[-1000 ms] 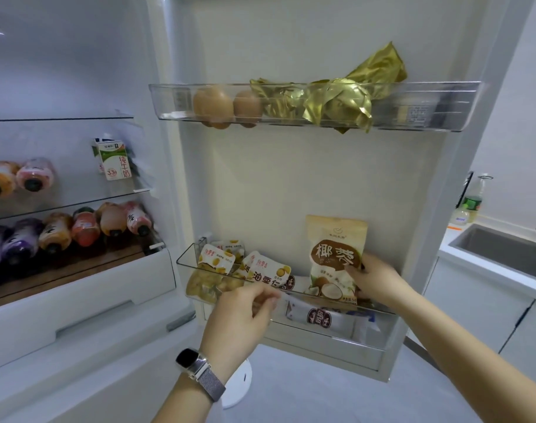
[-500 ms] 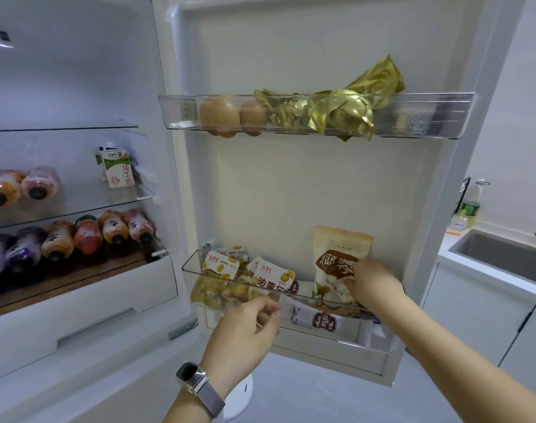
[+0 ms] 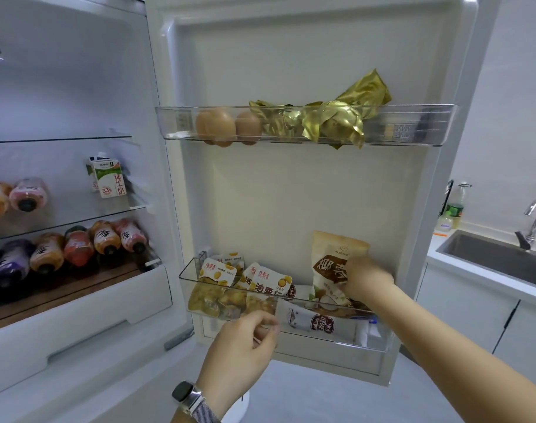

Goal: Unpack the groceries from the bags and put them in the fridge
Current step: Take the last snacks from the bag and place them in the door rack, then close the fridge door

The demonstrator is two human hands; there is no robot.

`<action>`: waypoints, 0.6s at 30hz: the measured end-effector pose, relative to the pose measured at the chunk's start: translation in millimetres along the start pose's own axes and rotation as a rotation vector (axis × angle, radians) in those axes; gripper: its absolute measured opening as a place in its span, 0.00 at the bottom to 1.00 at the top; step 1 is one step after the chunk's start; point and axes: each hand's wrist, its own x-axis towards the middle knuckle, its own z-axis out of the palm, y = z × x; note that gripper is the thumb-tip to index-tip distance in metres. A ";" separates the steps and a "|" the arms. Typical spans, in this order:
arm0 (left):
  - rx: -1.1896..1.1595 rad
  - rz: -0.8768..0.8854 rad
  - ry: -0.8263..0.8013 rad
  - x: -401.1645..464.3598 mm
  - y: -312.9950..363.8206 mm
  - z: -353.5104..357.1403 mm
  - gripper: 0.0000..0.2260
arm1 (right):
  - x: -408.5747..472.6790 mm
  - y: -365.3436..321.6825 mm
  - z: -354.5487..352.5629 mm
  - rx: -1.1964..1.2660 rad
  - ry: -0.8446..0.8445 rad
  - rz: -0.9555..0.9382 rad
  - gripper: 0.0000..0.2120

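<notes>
The fridge stands open, with its door on the right. In the lower door bin (image 3: 191, 280) a beige coconut snack pouch (image 3: 330, 257) stands upright, and my right hand (image 3: 365, 280) grips its right edge inside the bin. Left of it lean several chestnut packets (image 3: 271, 282). A white packet with a brown label (image 3: 317, 322) lies at the bin's bottom. My left hand (image 3: 242, 346) hovers just in front of the bin's clear front wall, fingers loosely curled, holding nothing I can see.
The upper door bin (image 3: 419, 126) holds eggs (image 3: 221, 126) and gold foil packets (image 3: 330, 123). Inside the fridge are a milk carton (image 3: 108, 178) and several bottles lying on the shelves (image 3: 77, 245). A sink (image 3: 489, 254) with a faucet (image 3: 535, 221) is at the right.
My right hand has pushed the coconut pouch lower into the bin. My left hand has dropped from the bin's rim to just in front of its wall.
</notes>
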 end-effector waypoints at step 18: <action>-0.036 0.346 -0.507 -31.7 44.2 122.4 0.07 | -260.2 110.0 46.0 0.580 0.501 0.388 0.06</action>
